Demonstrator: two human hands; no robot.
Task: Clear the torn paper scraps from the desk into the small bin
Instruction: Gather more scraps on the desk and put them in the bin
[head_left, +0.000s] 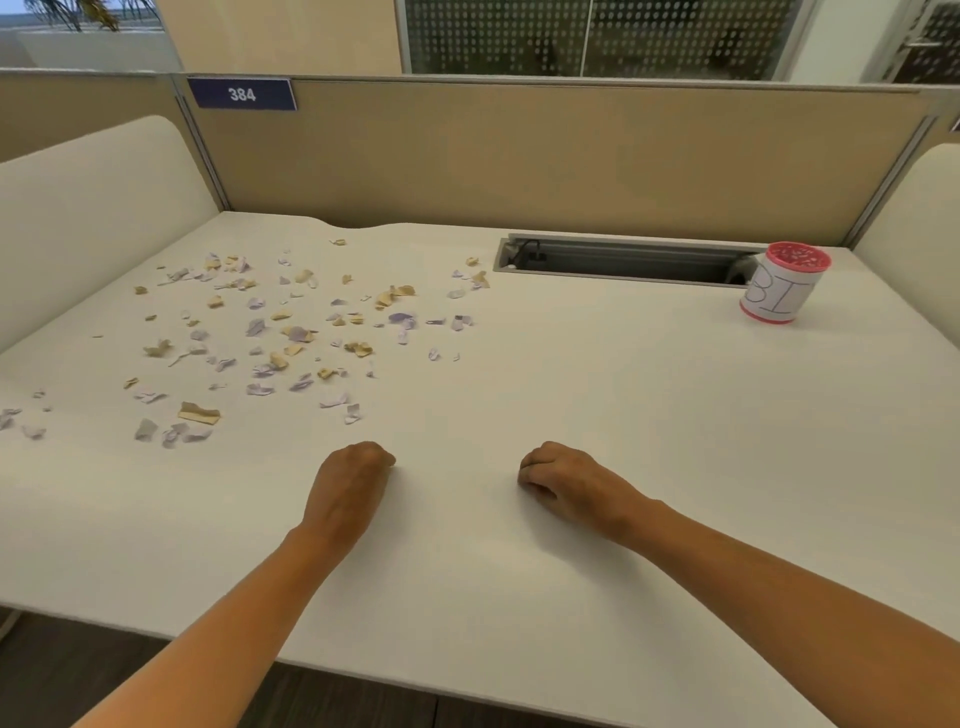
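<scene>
Setting: office cubicle with a tan partition (519, 156) across the back, rounded white side screens (93, 208) at either end, and dotted glass panels (597, 36) behind.
Number plate (242, 94): blue, reads 384, fixed to the top left of the partition.
Desk (571, 395): white and wide, with the near edge in view at the bottom.
Cable slot (628, 260): long open grey recess in the far right of the desk, with a dark cable at its left end.
Paper scraps (291, 332): many small lilac and tan torn pieces scattered loose over the left half of the desk, from the far left edge to about the middle. A larger tan piece (199, 413) lies nearer the front. All are well apart from the bin.
Small bin (782, 291): white cylinder with red rims and hand-drawn letters on its side. It stands upright at the far right of the desk, just beside the right end of the cable slot.
Left hand (349, 483): rests on the desk near the front, just short of the nearest scraps. The fingers are tucked under in a closed grip, with nothing seen in it.
Right hand (566, 486): rests on bare desk beside the left hand, apart from it. The fingers are curled in, a closed grip with nothing visible held.
</scene>
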